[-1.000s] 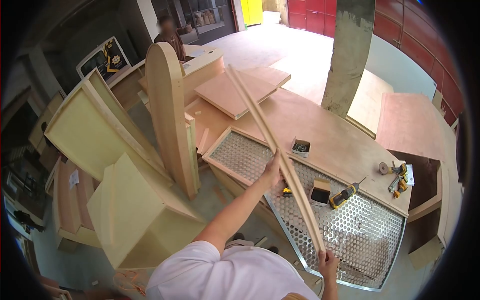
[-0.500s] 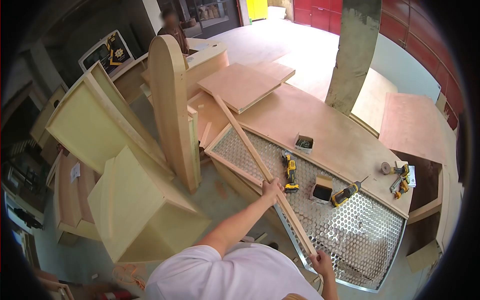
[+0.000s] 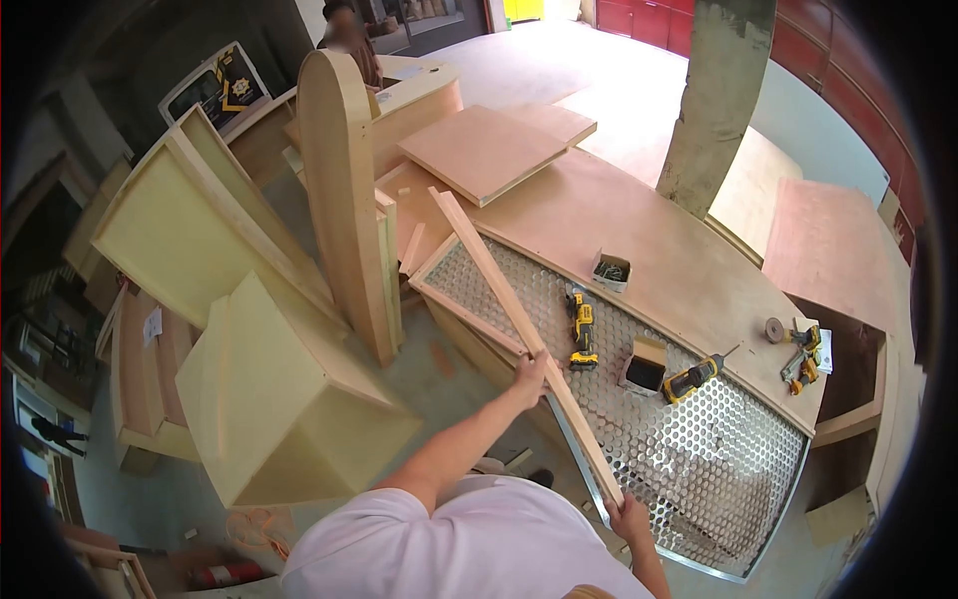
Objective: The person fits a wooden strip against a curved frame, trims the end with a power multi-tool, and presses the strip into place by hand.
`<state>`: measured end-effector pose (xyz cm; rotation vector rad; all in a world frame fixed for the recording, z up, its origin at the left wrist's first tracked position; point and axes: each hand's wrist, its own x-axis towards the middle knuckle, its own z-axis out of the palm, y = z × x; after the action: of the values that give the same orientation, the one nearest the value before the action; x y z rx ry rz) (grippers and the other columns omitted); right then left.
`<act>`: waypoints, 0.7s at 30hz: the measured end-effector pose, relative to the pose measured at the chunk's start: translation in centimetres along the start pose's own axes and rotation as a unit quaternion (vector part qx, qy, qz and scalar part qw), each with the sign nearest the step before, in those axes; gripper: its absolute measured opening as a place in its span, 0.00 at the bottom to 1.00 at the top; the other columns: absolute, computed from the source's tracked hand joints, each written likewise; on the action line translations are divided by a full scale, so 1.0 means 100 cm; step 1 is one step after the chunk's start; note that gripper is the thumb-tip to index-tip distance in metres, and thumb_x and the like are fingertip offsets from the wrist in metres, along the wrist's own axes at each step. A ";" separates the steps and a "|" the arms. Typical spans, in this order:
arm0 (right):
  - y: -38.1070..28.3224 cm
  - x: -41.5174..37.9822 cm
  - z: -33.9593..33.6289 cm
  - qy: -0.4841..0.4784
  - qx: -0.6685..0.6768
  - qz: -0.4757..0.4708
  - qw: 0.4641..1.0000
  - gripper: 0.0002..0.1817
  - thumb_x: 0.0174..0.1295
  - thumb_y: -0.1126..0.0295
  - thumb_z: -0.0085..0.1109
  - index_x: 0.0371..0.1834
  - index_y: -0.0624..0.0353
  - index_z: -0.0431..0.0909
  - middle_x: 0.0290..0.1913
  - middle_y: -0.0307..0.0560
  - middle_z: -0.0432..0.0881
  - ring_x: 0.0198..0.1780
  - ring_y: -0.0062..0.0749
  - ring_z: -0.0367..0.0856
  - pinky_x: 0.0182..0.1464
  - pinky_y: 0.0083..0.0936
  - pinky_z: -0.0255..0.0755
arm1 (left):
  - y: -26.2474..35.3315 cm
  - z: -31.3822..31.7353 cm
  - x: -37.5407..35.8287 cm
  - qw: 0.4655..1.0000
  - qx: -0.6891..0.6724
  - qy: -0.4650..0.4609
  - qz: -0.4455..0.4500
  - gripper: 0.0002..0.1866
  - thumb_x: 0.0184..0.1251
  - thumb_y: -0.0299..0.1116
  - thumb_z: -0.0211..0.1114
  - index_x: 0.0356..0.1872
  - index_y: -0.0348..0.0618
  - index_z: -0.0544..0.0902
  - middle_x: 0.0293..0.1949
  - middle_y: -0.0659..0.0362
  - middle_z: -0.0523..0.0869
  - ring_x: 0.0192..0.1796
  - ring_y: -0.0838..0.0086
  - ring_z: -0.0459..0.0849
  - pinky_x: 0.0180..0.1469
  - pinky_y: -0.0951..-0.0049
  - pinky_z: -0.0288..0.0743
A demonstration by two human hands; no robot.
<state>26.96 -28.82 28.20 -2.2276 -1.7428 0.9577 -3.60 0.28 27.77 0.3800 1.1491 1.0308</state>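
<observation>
I hold a long, thin wooden strip (image 3: 496, 290) with both hands. My left hand (image 3: 530, 376) grips it near its middle. My right hand (image 3: 631, 519) grips its near end. The strip lies low along the near-left edge of a perforated metal panel (image 3: 699, 449) set in a wooden frame (image 3: 461, 314). Its far end reaches over the plywood worktop (image 3: 599, 215).
On the panel lie a yellow power tool (image 3: 580, 329), a small box (image 3: 646, 362) and a yellow drill (image 3: 692, 377). A box of screws (image 3: 611, 271) sits on the worktop. Plywood sheets (image 3: 484, 150), an arched board (image 3: 346, 200), cabinet carcasses (image 3: 269, 399), a concrete column (image 3: 714, 100). A person (image 3: 349, 35) stands far back.
The strip has come down from a raised, steep angle and swung left. It now lies along the panel's near-left edge. Both hands have moved lower with it.
</observation>
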 end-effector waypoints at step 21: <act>0.197 -0.077 0.028 -0.110 -0.053 0.092 0.988 0.27 0.55 0.53 0.74 0.49 0.63 0.82 0.40 0.67 0.88 0.45 0.60 0.89 0.43 0.51 0.81 | 0.072 -0.075 0.064 0.968 0.072 0.235 0.058 0.33 0.74 0.49 0.65 0.68 0.37 0.64 0.61 0.47 0.78 0.60 0.59 0.83 0.57 0.56 0.83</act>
<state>40.53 -42.70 19.38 -2.4688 -1.7331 1.2200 -13.36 7.40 26.24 0.3280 1.6487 1.1798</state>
